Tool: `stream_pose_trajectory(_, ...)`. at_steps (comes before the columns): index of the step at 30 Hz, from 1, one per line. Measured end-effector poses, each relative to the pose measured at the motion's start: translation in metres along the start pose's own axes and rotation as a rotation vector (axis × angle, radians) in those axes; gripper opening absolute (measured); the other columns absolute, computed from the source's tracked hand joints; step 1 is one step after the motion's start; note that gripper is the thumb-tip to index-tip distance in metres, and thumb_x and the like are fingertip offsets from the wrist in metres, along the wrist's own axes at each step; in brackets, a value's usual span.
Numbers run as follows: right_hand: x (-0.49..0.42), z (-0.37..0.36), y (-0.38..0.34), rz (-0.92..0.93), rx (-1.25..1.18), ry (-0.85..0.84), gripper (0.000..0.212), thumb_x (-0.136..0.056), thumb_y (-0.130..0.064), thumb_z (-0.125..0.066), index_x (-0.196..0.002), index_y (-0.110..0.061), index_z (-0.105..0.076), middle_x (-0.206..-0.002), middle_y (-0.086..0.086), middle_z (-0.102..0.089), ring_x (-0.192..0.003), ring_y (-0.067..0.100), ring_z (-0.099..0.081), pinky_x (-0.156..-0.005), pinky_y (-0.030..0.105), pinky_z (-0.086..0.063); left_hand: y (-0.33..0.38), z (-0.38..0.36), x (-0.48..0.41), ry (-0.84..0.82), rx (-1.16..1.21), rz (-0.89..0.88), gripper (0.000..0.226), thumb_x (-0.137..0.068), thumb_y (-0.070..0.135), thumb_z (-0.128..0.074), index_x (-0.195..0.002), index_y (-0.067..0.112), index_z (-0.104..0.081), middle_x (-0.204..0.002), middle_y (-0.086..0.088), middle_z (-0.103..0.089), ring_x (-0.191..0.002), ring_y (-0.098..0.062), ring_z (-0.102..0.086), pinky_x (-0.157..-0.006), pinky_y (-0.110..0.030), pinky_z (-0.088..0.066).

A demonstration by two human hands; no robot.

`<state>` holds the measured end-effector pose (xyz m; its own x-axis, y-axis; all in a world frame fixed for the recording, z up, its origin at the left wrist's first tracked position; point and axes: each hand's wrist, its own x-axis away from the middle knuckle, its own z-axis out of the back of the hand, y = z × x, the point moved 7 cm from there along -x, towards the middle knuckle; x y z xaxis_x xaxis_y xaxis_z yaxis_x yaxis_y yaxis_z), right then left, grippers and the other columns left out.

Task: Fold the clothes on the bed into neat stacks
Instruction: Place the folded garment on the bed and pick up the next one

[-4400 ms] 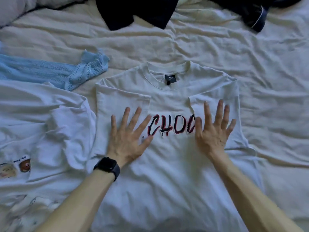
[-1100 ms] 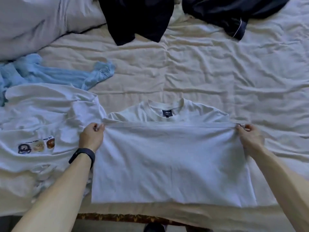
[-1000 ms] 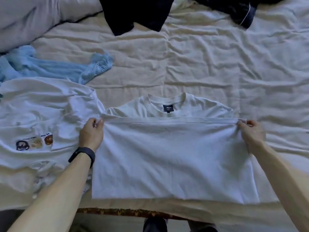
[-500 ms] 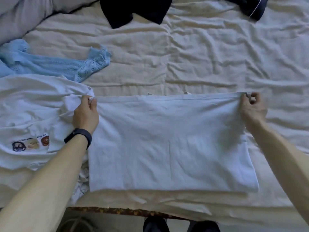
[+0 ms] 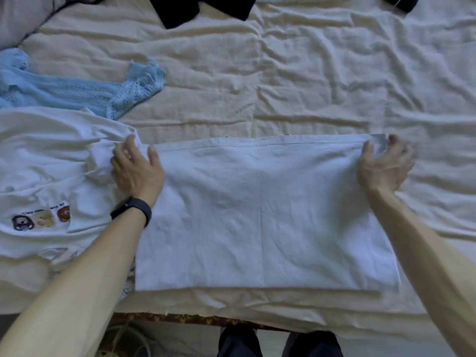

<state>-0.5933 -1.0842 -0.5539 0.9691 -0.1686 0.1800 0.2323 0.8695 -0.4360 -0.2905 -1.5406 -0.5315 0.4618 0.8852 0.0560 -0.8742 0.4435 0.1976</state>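
Note:
A white T-shirt (image 5: pixel 262 215) lies folded in half as a flat rectangle on the cream bed sheet (image 5: pixel 296 81), close to the bed's front edge. Its collar and print are hidden under the folded-up half. My left hand (image 5: pixel 136 168) rests at the shirt's top left corner, fingers loose and spread, thumb lying on the hem. At the top right corner, my right hand (image 5: pixel 383 163) pinches the hem between thumb and fingers.
Another white T-shirt with a small cartoon print (image 5: pixel 41 220) lies spread at the left, touching my left hand. A light blue knit garment (image 5: pixel 85 91) lies behind it. Dark clothes (image 5: pixel 201 6) sit at the far edge. The bed's front edge (image 5: pixel 180 318) runs below the shirt.
Both hands carried the shirt's bottom hem up over the collar and laid it down. My left hand's fingers have loosened from the hem; my right hand still pinches its corner.

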Motion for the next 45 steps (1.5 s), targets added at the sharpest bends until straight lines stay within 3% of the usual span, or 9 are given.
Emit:
stream_pose_trajectory(2,0.049,0.002,-0.020,0.143,0.080,0.018,0.061,-0.093,-0.044,-0.058,-0.146,-0.015,-0.047,-0.155,0.014,-0.040,-0.138,0.039,-0.039,-0.111,0.050,-0.030,0.037,0.003,0.044,0.057,-0.079,-0.269,0.053,-0.098,0.039,-0.049,-0.143,0.010,-0.050,-0.146,-0.019,-0.048,-0.129,-0.039,-0.048,-0.102,-0.051,-0.036)
stream_pose_trajectory(6,0.185,-0.035,-0.054,0.635,0.181,-0.175,0.058,-0.095,-0.046,-0.051,-0.145,-0.017,-0.054,-0.158,0.013,-0.043,-0.146,0.034,-0.039,-0.114,0.056,-0.029,0.097,-0.048,0.174,-0.299,-0.075,-0.711,0.066,-0.094,0.048,-0.046,-0.153,0.020,-0.040,-0.162,-0.004,-0.030,-0.149,-0.025,-0.029,-0.117,-0.058,-0.022)
stream_pose_trajectory(9,0.212,-0.073,-0.044,0.855,0.414,-0.371,0.063,-0.099,-0.057,-0.040,-0.158,-0.037,-0.031,-0.170,0.002,-0.016,-0.157,0.023,-0.011,-0.123,0.059,-0.010,0.094,-0.076,0.202,-0.382,-0.198,-0.826,0.066,-0.097,0.056,-0.036,-0.157,0.031,-0.026,-0.166,0.003,-0.016,-0.152,-0.018,-0.019,-0.118,-0.057,-0.010)
stream_pose_trajectory(12,0.138,-0.067,0.014,0.593,0.615,-0.419,0.068,-0.097,-0.070,-0.017,-0.159,-0.049,0.001,-0.169,-0.006,0.017,-0.154,0.014,0.021,-0.121,0.055,0.016,0.033,-0.073,0.161,-0.363,-0.344,-0.781,0.064,-0.100,0.060,-0.026,-0.159,0.039,-0.014,-0.168,0.006,-0.004,-0.155,-0.015,-0.004,-0.120,-0.054,-0.002)
stream_pose_trajectory(17,0.117,-0.015,0.052,0.313,0.592,-0.292,0.074,-0.097,-0.068,-0.020,-0.162,-0.036,-0.014,-0.171,0.004,0.006,-0.156,0.023,0.015,-0.119,0.068,0.003,-0.036,-0.029,0.137,-0.286,-0.384,-0.559,0.069,-0.097,0.059,-0.025,-0.160,0.032,-0.015,-0.169,-0.001,-0.003,-0.155,-0.025,-0.005,-0.120,-0.055,0.004)
stream_pose_trajectory(23,0.266,-0.048,0.028,0.755,0.563,-0.484,0.070,-0.096,-0.066,-0.030,-0.160,-0.037,-0.024,-0.171,0.005,-0.007,-0.158,0.026,-0.003,-0.123,0.059,0.000,0.001,-0.049,0.236,-0.508,-0.300,-0.670,0.064,-0.098,0.064,-0.021,-0.158,0.043,-0.009,-0.168,0.003,-0.002,-0.154,-0.025,-0.008,-0.118,-0.064,-0.006)
stream_pose_trajectory(30,0.179,0.019,0.141,0.393,0.761,-0.499,0.071,-0.092,-0.077,0.001,-0.154,-0.050,0.022,-0.160,-0.009,0.038,-0.149,0.012,0.034,-0.119,0.049,0.022,-0.109,-0.018,0.220,-0.572,-0.408,-0.410,0.067,-0.099,0.062,-0.009,-0.159,0.033,-0.018,-0.168,0.003,-0.004,-0.154,-0.021,-0.005,-0.116,-0.069,-0.003)
stream_pose_trajectory(36,0.145,0.062,0.168,0.300,0.677,-0.542,0.064,-0.096,-0.068,0.002,-0.154,-0.049,0.022,-0.156,-0.012,0.042,-0.146,0.009,0.039,-0.122,0.052,0.016,0.004,-0.033,0.276,-0.557,-0.138,-0.298,0.066,-0.098,0.060,-0.008,-0.159,0.037,-0.004,-0.167,0.001,0.010,-0.154,-0.021,0.011,-0.121,-0.054,0.007)
stream_pose_trajectory(45,0.084,0.089,0.212,0.379,0.633,-0.559,0.063,-0.101,-0.061,-0.016,-0.155,-0.050,0.015,-0.167,-0.006,0.024,-0.152,0.014,0.027,-0.123,0.053,0.009,0.255,-0.102,0.423,-0.745,-0.123,-0.828,0.075,-0.097,0.064,-0.029,-0.156,0.042,0.012,-0.163,0.007,0.027,-0.151,-0.017,0.023,-0.118,-0.055,0.015)
